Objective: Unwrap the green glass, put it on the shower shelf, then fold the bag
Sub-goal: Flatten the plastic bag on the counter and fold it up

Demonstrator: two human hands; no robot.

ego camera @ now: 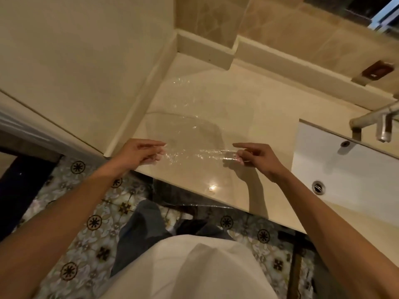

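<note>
A clear plastic bag (pixel 190 126) lies spread on the cream counter (pixel 254 108), reaching from the near edge toward the back corner. My left hand (pixel 140 153) pinches the bag's near left edge. My right hand (pixel 254 157) pinches its near right edge, index finger pointing left. The near edge is stretched between the two hands, a little above the counter. The green glass is not in view.
A white sink (pixel 345 169) with a drain and a metal tap (pixel 377 124) sits to the right. Tiled walls close the counter at the left and back. A brown holder (pixel 376 72) sits on the back ledge. Patterned floor tiles (pixel 86 223) lie below.
</note>
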